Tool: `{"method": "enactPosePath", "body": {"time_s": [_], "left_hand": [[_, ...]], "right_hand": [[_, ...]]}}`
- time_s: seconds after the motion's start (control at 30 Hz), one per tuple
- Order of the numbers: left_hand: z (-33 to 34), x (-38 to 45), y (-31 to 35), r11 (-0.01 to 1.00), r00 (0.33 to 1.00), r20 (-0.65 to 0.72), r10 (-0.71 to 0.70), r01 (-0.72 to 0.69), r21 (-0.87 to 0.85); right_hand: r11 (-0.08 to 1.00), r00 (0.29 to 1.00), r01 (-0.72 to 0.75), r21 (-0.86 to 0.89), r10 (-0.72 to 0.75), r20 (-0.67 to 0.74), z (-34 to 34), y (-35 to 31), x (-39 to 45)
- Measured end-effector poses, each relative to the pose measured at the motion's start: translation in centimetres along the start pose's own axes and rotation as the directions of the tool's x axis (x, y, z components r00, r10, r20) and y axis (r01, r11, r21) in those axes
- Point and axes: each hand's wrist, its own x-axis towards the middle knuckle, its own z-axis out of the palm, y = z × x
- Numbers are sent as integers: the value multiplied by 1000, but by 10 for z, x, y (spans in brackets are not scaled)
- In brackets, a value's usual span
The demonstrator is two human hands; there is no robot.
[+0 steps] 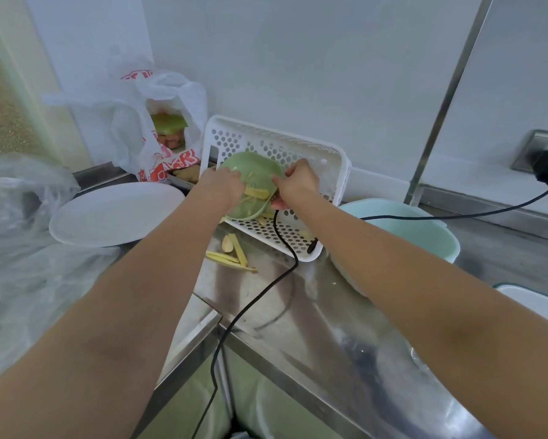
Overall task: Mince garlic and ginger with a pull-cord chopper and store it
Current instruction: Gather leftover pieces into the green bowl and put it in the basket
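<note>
Now we see both arms stretched out over a steel desk [314,312]. Our left hand [223,186] and right hand [298,182] have their fingers wrapped round the rim of a green bowl [250,172], tilted steeply against a white perforated basket [276,147]. Pale ginger strips [257,193] cling inside; others [231,253] lie on the desk below. More could slide out past the basket. A black cord [285,245] trails under the bowl and could snag. No chopper shows.
</note>
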Motion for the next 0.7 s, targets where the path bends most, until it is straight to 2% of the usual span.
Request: {"method": "enactPosePath", "body": {"time_s": [0.13, 0.23, 0.3, 0.37, 0.43, 0.5, 0.53, 0.6, 0.67, 0.7], "left_hand": [[-2, -9, -1, 988, 996, 9, -87, 87, -127], [1, -18, -4, 881, 946, -37, -322, 285, -377], [4, -23, -7, 714, 860, -28, -509, 404, -572], [13, -28, -9, 583, 791, 10, -611, 459, -671], [23, -29, -10, 488, 787, 81, -612, 456, -744], [29, -30, -11, 380, 796, 147, -587, 431, -818], [28, -31, -12, 248, 758, 198, -621, 430, -868], [32, -33, -11, 58, 714, 260, -650, 388, -920], [32, -39, -6, -81, 749, 340, -569, 361, -929], [33, -42, -3, -187, 759, 408, -507, 365, -912]], "right_hand": [[994, 1000, -19, -104, 19, 1, -1, -1, 2], [991, 999, -45, -124, 46, 7, -2, -3, 0], [992, 996, -83, -97, 86, 19, -1, -5, -4], [988, 988, -154, -27, 155, 18, 1, -9, -9], [973, 975, -223, 53, 223, 4, 0, -12, -12], [969, 974, -225, 98, 227, -10, -1, -15, -14], [971, 977, -207, 118, 212, -27, -3, -17, -15], [972, 981, -173, 158, 184, -59, -8, -21, -16], [977, 986, -140, 162, 152, -66, -14, -24, -17], [982, 989, -124, 146, 134, -66, -16, -26, -18]]}}
